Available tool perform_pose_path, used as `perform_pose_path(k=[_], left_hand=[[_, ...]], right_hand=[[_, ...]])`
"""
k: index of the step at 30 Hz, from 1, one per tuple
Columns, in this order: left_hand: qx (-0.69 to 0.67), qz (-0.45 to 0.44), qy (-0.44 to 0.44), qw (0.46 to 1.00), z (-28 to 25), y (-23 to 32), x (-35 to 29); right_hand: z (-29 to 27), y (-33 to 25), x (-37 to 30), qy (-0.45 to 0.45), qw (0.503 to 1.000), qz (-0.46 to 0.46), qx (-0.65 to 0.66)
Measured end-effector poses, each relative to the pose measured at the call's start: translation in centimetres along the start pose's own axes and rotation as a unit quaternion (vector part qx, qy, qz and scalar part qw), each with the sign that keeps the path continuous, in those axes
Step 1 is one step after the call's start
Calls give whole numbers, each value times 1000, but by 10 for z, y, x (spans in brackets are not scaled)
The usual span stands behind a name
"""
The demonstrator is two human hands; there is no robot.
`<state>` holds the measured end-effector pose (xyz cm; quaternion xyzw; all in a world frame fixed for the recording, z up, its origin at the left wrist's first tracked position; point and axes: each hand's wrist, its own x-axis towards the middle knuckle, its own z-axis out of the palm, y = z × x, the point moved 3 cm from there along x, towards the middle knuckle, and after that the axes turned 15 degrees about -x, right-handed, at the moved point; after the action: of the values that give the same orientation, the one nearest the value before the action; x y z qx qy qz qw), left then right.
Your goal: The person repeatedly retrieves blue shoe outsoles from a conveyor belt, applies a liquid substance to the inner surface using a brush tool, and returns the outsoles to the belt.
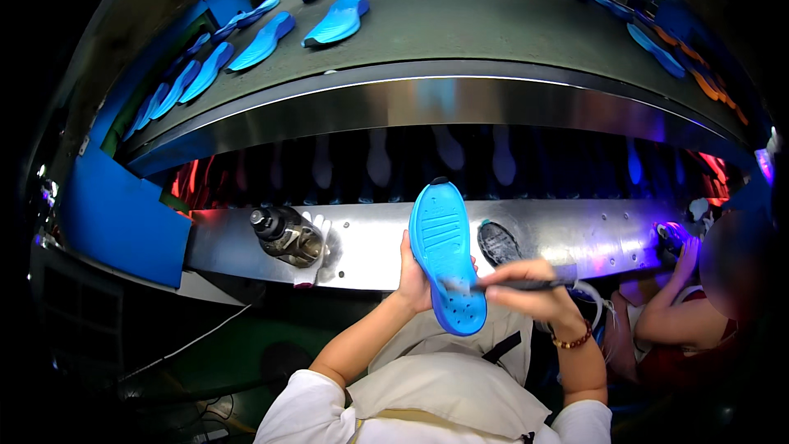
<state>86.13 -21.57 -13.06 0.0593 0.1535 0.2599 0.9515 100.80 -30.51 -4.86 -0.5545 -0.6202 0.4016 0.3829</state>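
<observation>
A bright blue shoe sole (444, 226) with a black tip stands tilted in front of me, its ribbed and holed face toward me. My left hand (415, 275) grips it by the left edge, fingers wrapped behind it. My right hand (530, 288) is closed around the dark handle of a brush (460, 284). The pale, motion-blurred head of the brush lies over the lower part of the sole. Just beyond my right hand, a dark sole-shaped piece (499, 242) rests on the metal ledge (378, 234).
A dark bottle (288, 234) stands on the ledge's left, beside a white glove (320, 230). Above runs a conveyor belt (460, 20) carrying several blue soles (337, 19), with orange soles (705, 85) at far right. Close on my right sits a co-worker (674, 304), arms at the ledge.
</observation>
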Motion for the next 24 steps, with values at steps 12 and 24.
perform_pose_path(k=[12, 24], left_hand=[[0, -61, -83, 995, 15, -13, -3], [15, 92, -68, 993, 38, 10, -5]], right_hand=[[-9, -13, 14, 154, 981, 53, 102], [5, -21, -2, -13, 992, -121, -23]])
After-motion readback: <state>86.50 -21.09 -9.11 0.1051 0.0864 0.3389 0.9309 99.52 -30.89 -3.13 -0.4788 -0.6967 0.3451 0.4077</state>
